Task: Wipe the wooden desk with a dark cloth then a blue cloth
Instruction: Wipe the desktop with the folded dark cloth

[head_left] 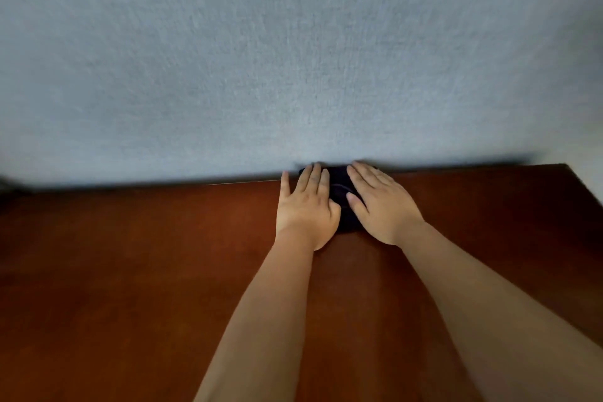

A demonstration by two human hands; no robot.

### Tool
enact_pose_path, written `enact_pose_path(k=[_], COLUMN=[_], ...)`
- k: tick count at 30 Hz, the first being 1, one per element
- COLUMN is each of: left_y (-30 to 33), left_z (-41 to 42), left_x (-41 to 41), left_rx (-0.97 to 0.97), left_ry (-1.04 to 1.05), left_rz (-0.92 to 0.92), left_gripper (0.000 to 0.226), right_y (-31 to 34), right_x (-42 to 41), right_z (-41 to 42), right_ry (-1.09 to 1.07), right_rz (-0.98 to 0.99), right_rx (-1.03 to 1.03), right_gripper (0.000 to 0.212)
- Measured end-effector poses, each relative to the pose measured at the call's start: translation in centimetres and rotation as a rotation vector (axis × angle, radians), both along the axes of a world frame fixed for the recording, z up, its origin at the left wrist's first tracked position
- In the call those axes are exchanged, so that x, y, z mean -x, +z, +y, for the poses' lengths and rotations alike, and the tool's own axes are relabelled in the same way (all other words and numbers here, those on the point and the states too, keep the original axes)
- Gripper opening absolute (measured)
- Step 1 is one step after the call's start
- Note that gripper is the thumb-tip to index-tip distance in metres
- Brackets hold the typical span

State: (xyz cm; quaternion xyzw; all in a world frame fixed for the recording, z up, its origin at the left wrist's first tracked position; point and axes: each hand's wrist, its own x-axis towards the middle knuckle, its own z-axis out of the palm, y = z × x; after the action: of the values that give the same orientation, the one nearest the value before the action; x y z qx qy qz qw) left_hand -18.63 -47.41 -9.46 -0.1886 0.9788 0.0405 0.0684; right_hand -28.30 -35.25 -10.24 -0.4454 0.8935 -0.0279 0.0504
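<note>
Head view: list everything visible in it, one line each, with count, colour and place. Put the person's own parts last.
Wooden desk: one, reddish-brown, fills the lower part of the view, its far edge against the wall.
Wall: one, pale blue-grey and textured, fills the upper part behind the desk.
Dark cloth: one, black or near-black, bunched on the desk at its far edge by the wall, under both hands.
Dark shape at the far left edge of the view: too blurred to identify.
Left hand: one, fingers straight, pressing flat on the cloth's left side.
Right hand: one, fingers straight, pressing flat on the cloth's right side.
Forearms: two, bare, reaching in from the bottom.
</note>
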Motion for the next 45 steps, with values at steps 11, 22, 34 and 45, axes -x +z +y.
enact_pose_path(k=[11,22,34,45], left_y=[0.1,0.3,0.0,0.2], left_z=[0.6,2.7,6.2,8.2], left_x=[-2.7,-14.1,-22.6,-27.1], left_rx=[0.019,0.004,0.006,-0.005], left_ry=[-0.050,-0.023,-0.021,-0.010], left_rz=[-0.028,-0.060,-0.075,-0.115], left_gripper=[0.059,0.058,0.059,0.058], right_y=[-0.2,0.1,-0.9,-0.3], right_x=[-3.4,-15.0,-22.8,-27.2], right_z=[0.6,2.9,6.5,8.3], right_ry=[-0.107,-0.073,-0.042,-0.035], right_rz=[-0.007,-0.036,-0.021,-0.044], right_rx=[-0.002,0.003,0.021,-0.002], right_gripper=[0.058,0.058,0.086,0.059])
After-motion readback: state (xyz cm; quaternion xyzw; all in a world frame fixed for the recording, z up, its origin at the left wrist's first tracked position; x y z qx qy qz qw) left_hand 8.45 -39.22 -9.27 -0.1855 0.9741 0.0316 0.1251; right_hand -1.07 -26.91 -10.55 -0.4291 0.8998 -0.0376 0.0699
